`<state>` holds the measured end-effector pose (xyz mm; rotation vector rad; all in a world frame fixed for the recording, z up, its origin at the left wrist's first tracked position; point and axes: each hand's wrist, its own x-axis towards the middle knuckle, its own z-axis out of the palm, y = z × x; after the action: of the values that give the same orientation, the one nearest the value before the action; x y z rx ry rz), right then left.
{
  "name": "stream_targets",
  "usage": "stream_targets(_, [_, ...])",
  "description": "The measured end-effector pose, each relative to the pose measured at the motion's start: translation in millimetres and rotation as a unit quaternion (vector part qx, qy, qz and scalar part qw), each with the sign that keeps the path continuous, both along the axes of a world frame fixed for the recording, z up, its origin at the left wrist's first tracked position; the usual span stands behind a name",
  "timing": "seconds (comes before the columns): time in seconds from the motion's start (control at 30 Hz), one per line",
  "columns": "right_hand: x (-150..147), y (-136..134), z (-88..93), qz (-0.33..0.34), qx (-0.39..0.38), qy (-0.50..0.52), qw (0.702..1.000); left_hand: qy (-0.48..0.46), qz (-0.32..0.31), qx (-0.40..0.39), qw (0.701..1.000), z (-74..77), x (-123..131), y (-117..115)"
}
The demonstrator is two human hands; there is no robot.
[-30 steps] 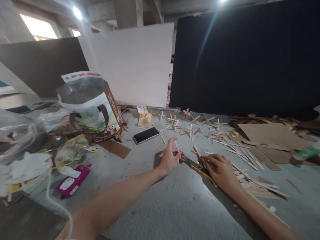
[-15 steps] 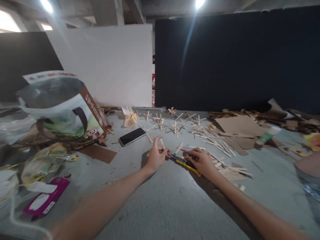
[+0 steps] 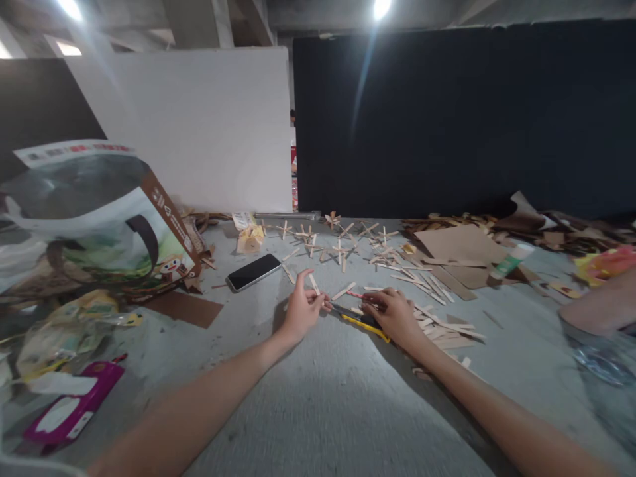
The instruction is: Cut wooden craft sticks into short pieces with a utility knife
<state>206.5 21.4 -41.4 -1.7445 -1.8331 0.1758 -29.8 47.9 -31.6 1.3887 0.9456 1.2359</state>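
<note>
My left hand (image 3: 303, 311) pinches a short wooden craft stick (image 3: 315, 285) between thumb and fingers, the index finger raised. My right hand (image 3: 395, 315) is closed low over the table, its fingertips on a thin red-and-white striped stick (image 3: 354, 295) that points left; most of it is hidden. Beneath and beside that hand lies a black and yellow utility knife (image 3: 365, 323), its tip close to my left fingertips. One loose craft stick (image 3: 344, 290) rests between the hands. Beyond them are several star-shaped pieces (image 3: 340, 252) made of crossed sticks.
A smartphone (image 3: 253, 272) lies left of centre. A large printed bag (image 3: 104, 225) and a purple device (image 3: 74, 404) are at left. Loose sticks (image 3: 447, 331), cardboard (image 3: 462, 245) and a glue stick (image 3: 511, 260) are at right. Another person's arm (image 3: 599, 305) rests at the right edge.
The view has turned slightly right. The loose stick between my hands was more upright and now lies flatter. Both hands keep nearly the same pose; the other person's arm shows more.
</note>
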Motion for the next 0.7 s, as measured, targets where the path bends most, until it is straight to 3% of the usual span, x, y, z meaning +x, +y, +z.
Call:
stream_targets(0.53, [5, 8, -2.9, -0.001, 0.018, 0.013, 1.0, 0.01, 0.0, 0.008, 1.0, 2.6, 0, 0])
stream_targets(0.7, [9, 14, -12.6, -0.015, 0.082, 0.056, 0.995, 0.014, -0.001, 0.009, 1.0, -0.7, 0, 3])
